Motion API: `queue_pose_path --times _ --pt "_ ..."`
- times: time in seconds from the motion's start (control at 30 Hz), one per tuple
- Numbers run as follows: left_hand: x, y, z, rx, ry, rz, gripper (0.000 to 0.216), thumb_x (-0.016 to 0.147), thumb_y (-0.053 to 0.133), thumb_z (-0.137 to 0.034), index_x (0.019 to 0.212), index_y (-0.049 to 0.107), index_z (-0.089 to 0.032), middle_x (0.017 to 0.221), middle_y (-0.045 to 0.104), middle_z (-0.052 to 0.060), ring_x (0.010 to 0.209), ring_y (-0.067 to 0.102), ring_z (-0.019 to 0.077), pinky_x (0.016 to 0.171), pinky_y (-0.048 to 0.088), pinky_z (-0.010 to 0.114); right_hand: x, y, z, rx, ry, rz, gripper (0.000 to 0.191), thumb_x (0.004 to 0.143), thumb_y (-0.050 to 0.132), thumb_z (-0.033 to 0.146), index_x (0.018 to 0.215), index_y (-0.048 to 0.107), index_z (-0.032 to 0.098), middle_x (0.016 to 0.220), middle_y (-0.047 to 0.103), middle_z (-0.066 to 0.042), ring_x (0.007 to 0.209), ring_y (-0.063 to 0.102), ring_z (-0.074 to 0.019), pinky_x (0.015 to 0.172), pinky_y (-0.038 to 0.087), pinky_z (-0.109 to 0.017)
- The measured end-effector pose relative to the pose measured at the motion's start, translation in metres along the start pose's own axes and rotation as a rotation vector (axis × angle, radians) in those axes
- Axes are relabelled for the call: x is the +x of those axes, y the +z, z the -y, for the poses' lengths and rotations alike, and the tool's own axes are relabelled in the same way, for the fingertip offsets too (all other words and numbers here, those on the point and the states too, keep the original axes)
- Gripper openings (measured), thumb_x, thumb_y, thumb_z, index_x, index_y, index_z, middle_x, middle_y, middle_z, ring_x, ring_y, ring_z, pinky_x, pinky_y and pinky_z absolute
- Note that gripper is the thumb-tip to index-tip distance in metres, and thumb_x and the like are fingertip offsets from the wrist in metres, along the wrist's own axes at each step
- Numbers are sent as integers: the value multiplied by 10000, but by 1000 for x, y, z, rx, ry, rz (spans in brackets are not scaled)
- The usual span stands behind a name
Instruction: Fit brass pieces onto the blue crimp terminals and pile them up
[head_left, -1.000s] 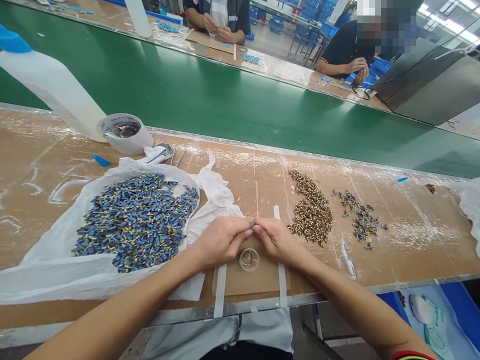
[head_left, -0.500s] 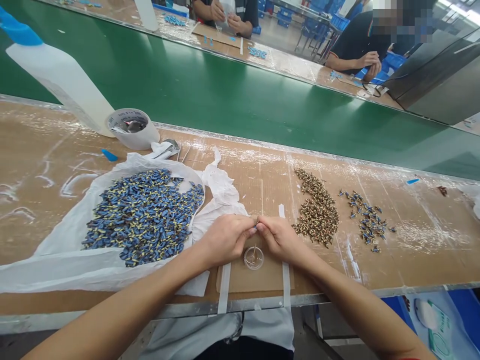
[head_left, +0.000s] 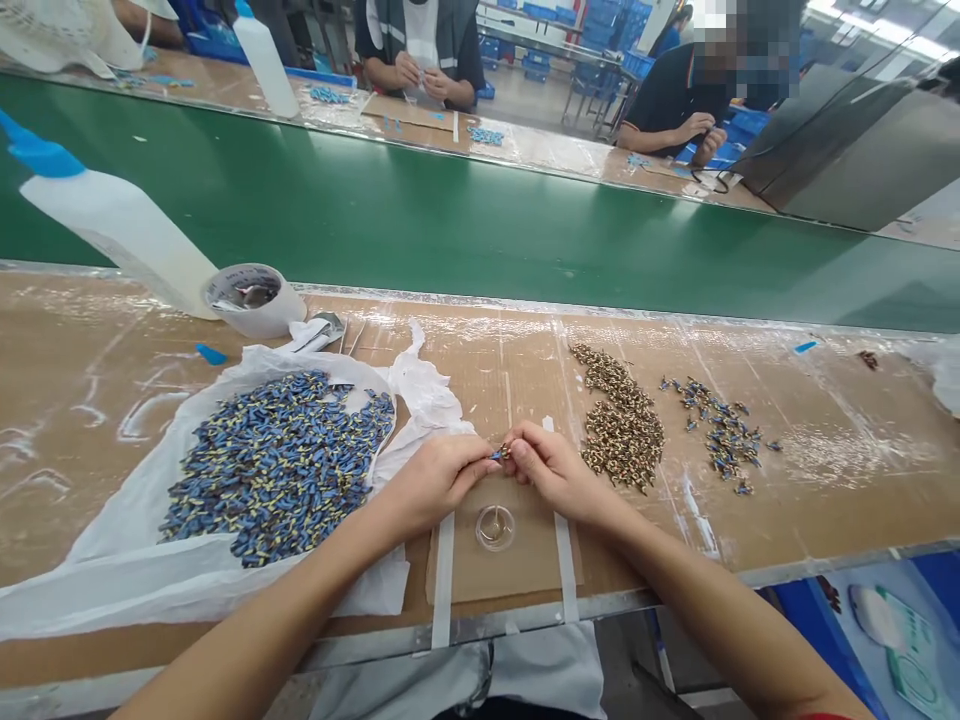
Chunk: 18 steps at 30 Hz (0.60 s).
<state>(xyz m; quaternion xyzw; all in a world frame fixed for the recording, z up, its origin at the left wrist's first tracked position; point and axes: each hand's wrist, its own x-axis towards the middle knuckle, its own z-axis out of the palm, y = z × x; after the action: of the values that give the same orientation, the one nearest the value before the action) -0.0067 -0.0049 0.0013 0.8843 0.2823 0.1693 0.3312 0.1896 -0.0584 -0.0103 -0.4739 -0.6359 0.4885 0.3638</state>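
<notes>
Room: factory assembly line, a green conveyor belt (head_left: pixel 450 230) running beyond the tabletop (head_left: pixel 97 400), with a co-worker's hands (head_left: pixel 420 88) at work across it.
Left hand (head_left: pixel 431 490): narrow pinch on a tiny blue-and-brass part (head_left: pixel 500 453), held just above a cardboard pad (head_left: pixel 517 570).
Right hand (head_left: pixel 555 470): narrow pinch on the same part from the opposite side, almost meeting the left hand.
Part detail: too small in this view to make out its exact form.
Below the hands: a clear round dish (head_left: pixel 495 527) on the pad.
Left of the hands: a heap of blue-and-yellow parts (head_left: pixel 277 470) on a white plastic bag (head_left: pixel 112 580).
Right of the hands: a heap of brass pieces (head_left: pixel 622 425), then a smaller scatter of blue-and-brass parts (head_left: pixel 716 435).
Farther left: a tape roll (head_left: pixel 251 300) and a plastic bottle (head_left: pixel 112 215) with a blue cap.
Risk: a slipped pinch could drop the part into the dish or the brass heap, mixing it in; a left forearm dragging across the bag could shift the loose blue heap.
</notes>
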Motion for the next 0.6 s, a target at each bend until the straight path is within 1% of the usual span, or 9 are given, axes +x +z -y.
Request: queue_pose_path --times 0.1,0.2,0.27,0.3,0.37,0.43,0.47,0.53,0.6 --pt "0 2 1 39 14 -20 240 933 470 -208 718 567 -164 668 582 2 629 523 131 606 373 239 1 3 2 -34 -22 -1 212 946 500 402 902 517 195 738 512 13 619 462 -113 571 379 -235" --pt "1 2 4 53 80 -29 202 938 467 -211 789 599 -177 728 619 13 680 567 140 626 406 238 5 4 4 -61 -55 -11 172 920 536 359 878 522 193 707 498 23 603 451 -108 552 368 -230" --pt "0 -5 9 69 86 -40 157 934 489 -254 880 620 -189 788 641 20 723 588 147 652 429 241 9 -5 5 -122 -86 -53 155 908 541 340 863 534 192 694 509 23 605 460 -111 560 373 -234" --pt "0 -11 12 95 64 -76 153 928 504 -286 939 625 -194 827 651 26 751 596 154 679 439 248 10 -14 6 -170 -94 -92 147 905 538 332 861 544 191 695 522 20 610 469 -113 568 378 -238" --pt "-2 -29 18 188 -24 -188 192 919 508 -342 971 622 -195 890 657 37 785 598 168 723 442 266 7 -45 6 -292 -67 -214 138 906 519 319 870 564 193 719 566 3 626 496 -123 585 389 -251" --pt "-5 -51 24 319 -183 -293 213 907 506 -364 968 606 -187 930 646 46 780 585 177 742 432 281 -6 -87 3 -460 58 -349 148 898 509 318 856 584 196 725 604 -17 634 515 -139 594 385 -269" --pt "-7 -62 27 374 -282 -307 216 909 493 -357 988 594 -183 958 634 48 795 581 180 767 429 286 -15 -110 0 -554 180 -416 158 885 521 327 836 594 197 723 618 -29 635 524 -149 596 382 -280" --pt "-12 -81 33 453 -459 -300 219 903 478 -362 975 584 -184 990 620 47 789 576 185 764 417 287 -36 -153 -9 -732 464 -715 185 840 556 353 744 586 197 712 626 -53 630 530 -167 605 371 -302" --pt "-17 -94 40 490 -618 -240 256 893 472 -398 989 585 -189 1025 627 53 837 586 212 759 411 291 -56 -185 -21 -788 598 -873 214 820 541 344 676 567 188 650 594 -93 601 506 -195 592 334 -340"
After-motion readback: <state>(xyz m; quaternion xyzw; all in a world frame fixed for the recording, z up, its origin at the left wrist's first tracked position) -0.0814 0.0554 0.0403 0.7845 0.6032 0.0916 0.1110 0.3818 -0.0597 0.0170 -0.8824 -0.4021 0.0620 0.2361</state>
